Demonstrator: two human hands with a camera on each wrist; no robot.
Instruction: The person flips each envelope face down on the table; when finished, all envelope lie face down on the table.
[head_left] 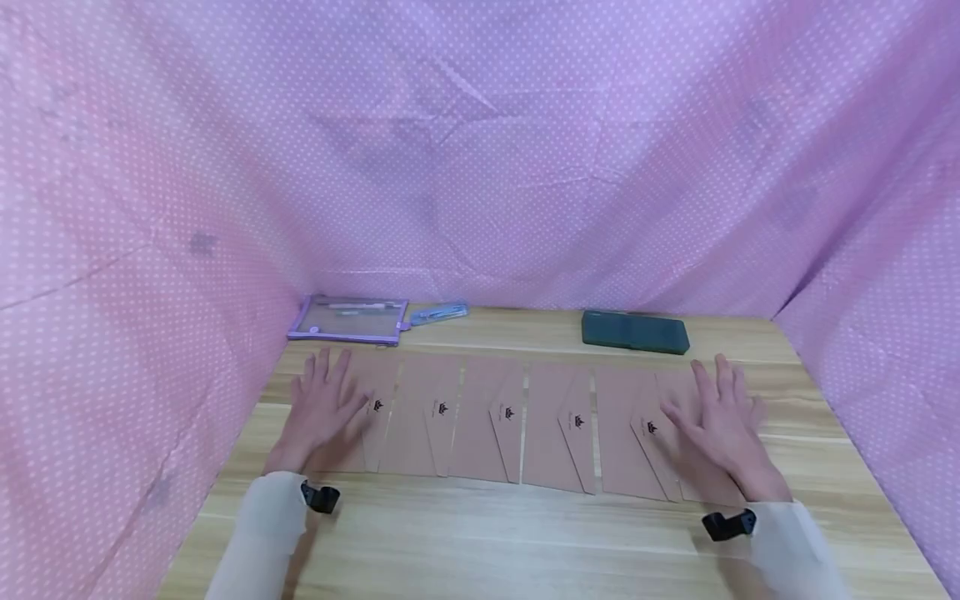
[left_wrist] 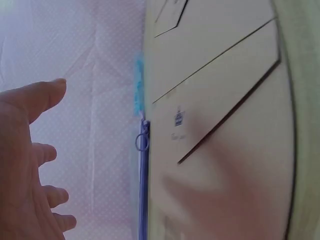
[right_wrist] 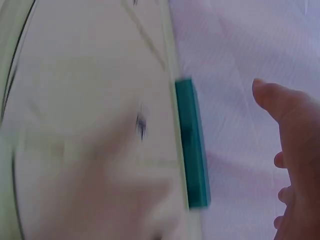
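A row of several pinkish-brown paper envelopes, each with a slanted flap and a small dark crown print, lies across the wooden table. My left hand, fingers spread, is over the leftmost envelope and appears raised, with its shadow on the paper. Over the right end of the row is my right hand, also with fingers spread and nothing held. The rightmost envelope is partly hidden under it. In the right wrist view the envelopes look blurred beneath that hand's shadow.
Behind the row lie a purple-edged zip pouch with pens inside, a light blue packet and a dark green case. Pink dotted cloth hangs along the back and both sides of the table.
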